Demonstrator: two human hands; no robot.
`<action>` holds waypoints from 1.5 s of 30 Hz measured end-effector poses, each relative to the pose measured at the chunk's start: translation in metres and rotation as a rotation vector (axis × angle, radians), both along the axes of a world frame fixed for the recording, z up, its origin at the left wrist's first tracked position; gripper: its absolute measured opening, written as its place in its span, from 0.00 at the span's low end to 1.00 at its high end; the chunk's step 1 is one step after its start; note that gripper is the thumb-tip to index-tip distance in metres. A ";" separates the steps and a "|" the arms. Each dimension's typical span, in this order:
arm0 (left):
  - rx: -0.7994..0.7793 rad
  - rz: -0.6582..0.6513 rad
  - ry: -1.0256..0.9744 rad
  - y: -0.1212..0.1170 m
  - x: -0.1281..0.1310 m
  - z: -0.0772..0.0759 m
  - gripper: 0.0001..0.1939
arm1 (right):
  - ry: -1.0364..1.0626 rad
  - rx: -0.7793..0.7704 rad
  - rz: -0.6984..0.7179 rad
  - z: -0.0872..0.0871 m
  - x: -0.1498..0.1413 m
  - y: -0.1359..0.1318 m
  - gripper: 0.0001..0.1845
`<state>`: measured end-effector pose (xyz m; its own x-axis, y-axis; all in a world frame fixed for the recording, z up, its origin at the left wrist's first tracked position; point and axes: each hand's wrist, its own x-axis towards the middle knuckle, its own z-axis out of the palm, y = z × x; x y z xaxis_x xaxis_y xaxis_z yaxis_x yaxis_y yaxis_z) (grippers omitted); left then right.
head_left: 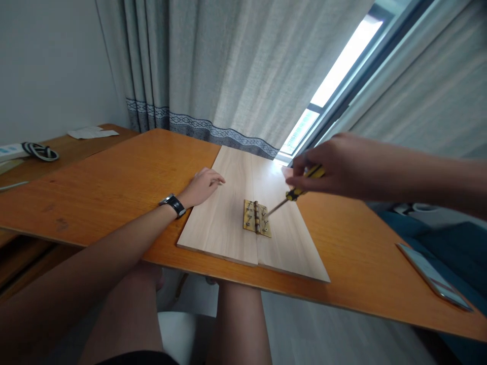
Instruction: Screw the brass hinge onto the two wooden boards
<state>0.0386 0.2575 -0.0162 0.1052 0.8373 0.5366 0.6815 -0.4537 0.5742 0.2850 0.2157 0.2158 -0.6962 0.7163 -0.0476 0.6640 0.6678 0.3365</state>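
Observation:
Two pale wooden boards [228, 223] lie side by side on an orange table [122, 182], joined by a brass hinge [256, 217] with several screws. My right hand [335, 165] is closed round a yellow-and-black screwdriver [300, 187]; its tip rests at the hinge's right leaf. My left hand [201, 186], with a black watch on the wrist, lies on the left board's edge, fingers stretched flat.
A phone [433, 276] lies at the table's right edge. A power strip and coiled cable [36, 150] and white papers [93, 133] sit at the far left. Grey curtains [228, 66] and a window hang behind. My knees show under the table's near edge.

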 end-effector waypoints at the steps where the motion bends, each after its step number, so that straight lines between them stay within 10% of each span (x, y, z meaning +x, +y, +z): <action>1: -0.002 0.028 0.013 0.000 0.000 0.000 0.14 | 0.119 0.022 -0.034 0.005 0.007 0.003 0.18; 4: -0.035 0.122 0.020 0.002 -0.001 -0.001 0.15 | 0.658 -0.017 -0.151 -0.007 0.037 0.022 0.24; 8: -0.136 0.164 -0.008 0.002 0.000 0.002 0.19 | 1.236 -0.333 -0.252 -0.085 0.083 0.061 0.26; 12: -0.193 0.196 -0.036 0.002 0.000 0.002 0.21 | 1.483 -0.370 -0.349 -0.169 0.123 0.100 0.27; 16: -0.216 0.241 -0.004 0.006 -0.001 0.000 0.24 | 1.450 -0.073 -0.557 -0.206 0.169 0.123 0.31; 23: -0.283 0.231 -0.017 0.007 -0.001 -0.001 0.28 | 0.814 0.179 -0.689 -0.205 0.212 0.126 0.26; 34: -0.252 0.234 0.033 0.006 -0.010 0.006 0.32 | 0.430 0.312 -0.655 -0.194 0.175 0.089 0.28; 40: -0.380 0.288 0.290 0.001 -0.021 0.005 0.33 | 0.384 -0.002 -0.675 -0.193 0.126 0.052 0.31; 45: -0.457 0.210 0.135 -0.001 -0.012 -0.001 0.32 | 0.525 -0.182 -0.596 -0.201 0.125 0.055 0.28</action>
<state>0.0266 0.2567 -0.0173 -0.0471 0.9934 0.1046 0.8126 -0.0228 0.5823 0.4100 0.2708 0.0148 -0.1647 0.9860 0.0277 0.9661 0.1669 -0.1969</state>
